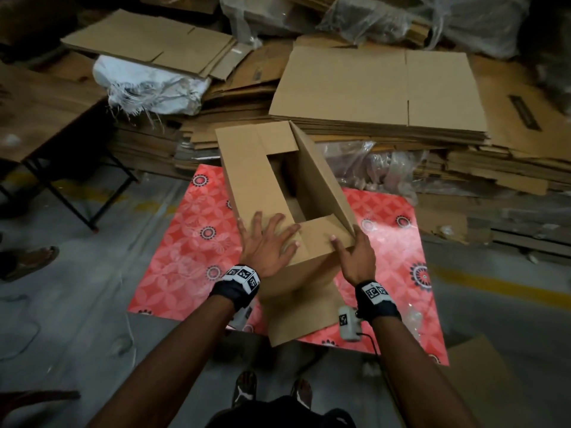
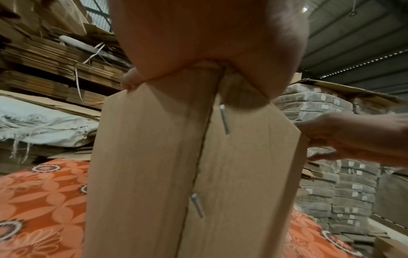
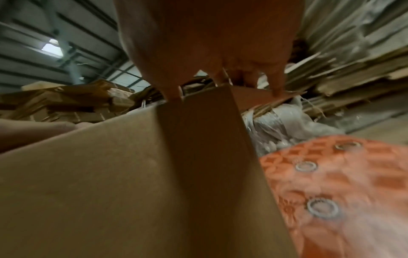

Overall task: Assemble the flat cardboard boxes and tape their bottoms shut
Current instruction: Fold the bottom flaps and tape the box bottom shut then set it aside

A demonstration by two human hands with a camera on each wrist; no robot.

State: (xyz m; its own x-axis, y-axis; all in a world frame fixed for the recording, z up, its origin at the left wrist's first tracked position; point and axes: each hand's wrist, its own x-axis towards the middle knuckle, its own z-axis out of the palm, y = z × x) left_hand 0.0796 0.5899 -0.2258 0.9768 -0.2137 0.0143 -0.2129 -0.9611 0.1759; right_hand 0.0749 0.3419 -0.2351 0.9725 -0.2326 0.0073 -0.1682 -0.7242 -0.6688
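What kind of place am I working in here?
Most likely a packaging warehouse or storeroom. Stacks of flattened cardboard boxes are piled behind the work table, plastic-wrapped bundles are stacked high, and a corrugated metal roof shows overhead.

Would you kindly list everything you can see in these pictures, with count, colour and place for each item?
cardboard box: one, brown, standing on the table, three flaps folded in, right flap upright
staples: two visible, silver, along the box's side seam
table: one, red floral cover, under the box
flat cardboard stacks: several, brown, behind the table
white sack: one, frayed, on the stacks at left
folding table: one, brown top, black legs, far left
plastic-wrapped bundles: several, clear wrap, at the back
left hand: fingers spread flat, pressing the left flap
right hand: grips the box's near right corner
feet: two, in sandals, bottom centre
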